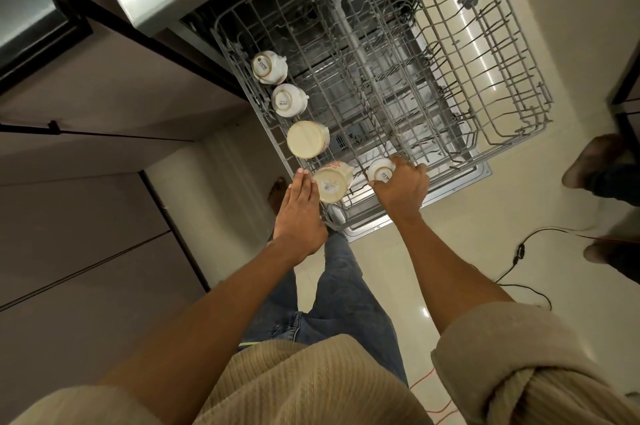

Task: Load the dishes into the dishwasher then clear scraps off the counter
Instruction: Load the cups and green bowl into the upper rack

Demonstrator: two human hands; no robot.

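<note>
I'm at the pulled-out upper rack [512,119] of the dishwasher, seating cups upside down along its left edge so they drain and sit between the tines. Four are in that row: two small white cups [269,68] [288,100], a cream mug [307,140] and a barcode mug [331,183] nearest me. My right hand [401,189] grips a fifth small cup [381,171], base up, just right of the barcode mug at the rack's front edge; its fingers are curled round the cup, likely settling it onto the wire. My left hand [299,213] lies flat, fingers straight and together, beside the barcode mug's left side, probably steadying it; actual contact I can't tell. Rest of the rack holds no dishes.
</note>
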